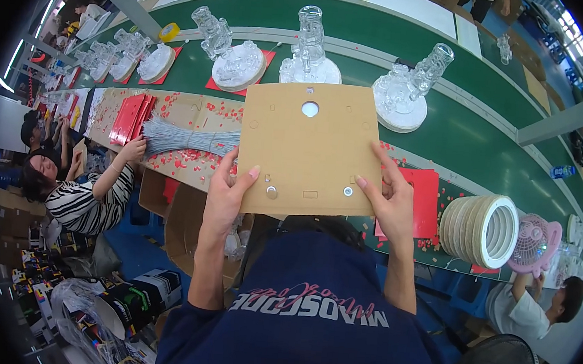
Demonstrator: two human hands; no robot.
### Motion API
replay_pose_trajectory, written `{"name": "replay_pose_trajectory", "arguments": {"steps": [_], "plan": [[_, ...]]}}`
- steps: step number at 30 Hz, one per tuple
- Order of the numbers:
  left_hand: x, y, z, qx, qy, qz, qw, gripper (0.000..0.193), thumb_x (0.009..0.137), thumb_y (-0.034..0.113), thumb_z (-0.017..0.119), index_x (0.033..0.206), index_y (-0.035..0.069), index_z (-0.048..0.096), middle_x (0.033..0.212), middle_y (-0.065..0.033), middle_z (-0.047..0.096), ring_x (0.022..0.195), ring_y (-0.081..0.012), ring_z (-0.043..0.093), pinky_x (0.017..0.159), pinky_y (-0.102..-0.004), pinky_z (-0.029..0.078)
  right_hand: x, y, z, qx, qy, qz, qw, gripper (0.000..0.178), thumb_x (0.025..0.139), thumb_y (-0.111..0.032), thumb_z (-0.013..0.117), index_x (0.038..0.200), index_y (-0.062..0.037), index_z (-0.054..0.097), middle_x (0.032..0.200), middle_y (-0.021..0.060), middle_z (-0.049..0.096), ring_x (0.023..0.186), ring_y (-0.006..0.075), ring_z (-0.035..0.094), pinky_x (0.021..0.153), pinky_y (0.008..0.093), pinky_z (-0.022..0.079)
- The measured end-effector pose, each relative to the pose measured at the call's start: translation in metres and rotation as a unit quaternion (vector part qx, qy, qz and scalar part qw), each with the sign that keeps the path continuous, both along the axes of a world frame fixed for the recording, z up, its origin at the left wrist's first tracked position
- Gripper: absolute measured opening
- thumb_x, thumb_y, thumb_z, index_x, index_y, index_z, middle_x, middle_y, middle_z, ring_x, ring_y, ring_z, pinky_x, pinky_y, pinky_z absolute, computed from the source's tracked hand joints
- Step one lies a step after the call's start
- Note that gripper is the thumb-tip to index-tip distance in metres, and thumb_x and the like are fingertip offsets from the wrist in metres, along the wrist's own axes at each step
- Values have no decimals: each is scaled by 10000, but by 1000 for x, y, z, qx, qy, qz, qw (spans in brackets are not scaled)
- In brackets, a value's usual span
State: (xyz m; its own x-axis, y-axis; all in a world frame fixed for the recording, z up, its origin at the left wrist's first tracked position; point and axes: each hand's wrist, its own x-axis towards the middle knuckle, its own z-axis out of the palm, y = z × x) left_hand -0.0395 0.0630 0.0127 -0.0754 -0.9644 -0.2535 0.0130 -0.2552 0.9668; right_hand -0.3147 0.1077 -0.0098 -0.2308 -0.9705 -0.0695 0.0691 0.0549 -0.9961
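Observation:
A square tan board [314, 149], perhaps cardboard or fibreboard, is held up flat in front of me over the bench's near edge. It has a round hole near its far edge, small cut outlines and round metal-looking spots. My left hand [225, 192] grips its lower left side, thumb on top and fingers at the edge and beneath. My right hand [394, 202] grips the lower right side the same way. Left of the board lies a bundle of thin silvery wire ties [189, 138], partly behind it. Red sheets [418, 202] lie beside my right hand.
Clear glass-like pieces on round white bases [400, 108] line the green bench [478, 162]. White rings [479, 230] and a pink fan [536, 244] stand right. A red stack [131, 118] lies left, near a co-worker's hand [133, 149]. An open carton [188, 232] sits below.

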Motion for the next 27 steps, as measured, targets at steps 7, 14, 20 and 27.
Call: {"name": "replay_pose_trajectory", "arguments": {"steps": [7, 14, 20, 27], "plan": [[-9, 3, 6, -2, 5, -7, 1000, 659, 977, 77, 640, 1541, -61, 329, 1209, -177, 693, 1003, -174, 717, 847, -287, 570, 5, -3, 36, -124, 518, 26, 846, 610, 776, -125, 806, 1362, -110, 637, 1464, 164, 537, 1322, 341, 538, 1021, 458, 467], [1, -4, 2, 7, 28, -21, 999, 658, 984, 120, 642, 1546, -38, 338, 1267, -192, 666, 1021, -193, 716, 857, -297, 570, 29, -6, 31, -168, 538, 189, 804, 549, 906, -364, 722, 1416, -191, 617, 1555, 116, 474, 1438, 336, 424, 1151, 505, 335], [5, -41, 2, 13, -239, -91, 967, 725, 980, 191, 662, 1581, 9, 299, 1286, -203, 654, 1099, -233, 691, 895, -342, 560, 35, 2, 34, -164, 538, 185, 806, 539, 915, -377, 714, 1415, -200, 619, 1550, 105, 481, 1433, 319, 429, 1144, 505, 334], [-16, -52, -2, -87, -34, -109, 990, 580, 973, 86, 620, 1528, 58, 455, 1405, -168, 594, 1239, -222, 594, 1055, -350, 461, 11, -4, 36, -155, 497, 231, 822, 593, 862, -309, 776, 1417, -178, 612, 1519, 112, 510, 1397, 331, 468, 1127, 495, 364]]}}
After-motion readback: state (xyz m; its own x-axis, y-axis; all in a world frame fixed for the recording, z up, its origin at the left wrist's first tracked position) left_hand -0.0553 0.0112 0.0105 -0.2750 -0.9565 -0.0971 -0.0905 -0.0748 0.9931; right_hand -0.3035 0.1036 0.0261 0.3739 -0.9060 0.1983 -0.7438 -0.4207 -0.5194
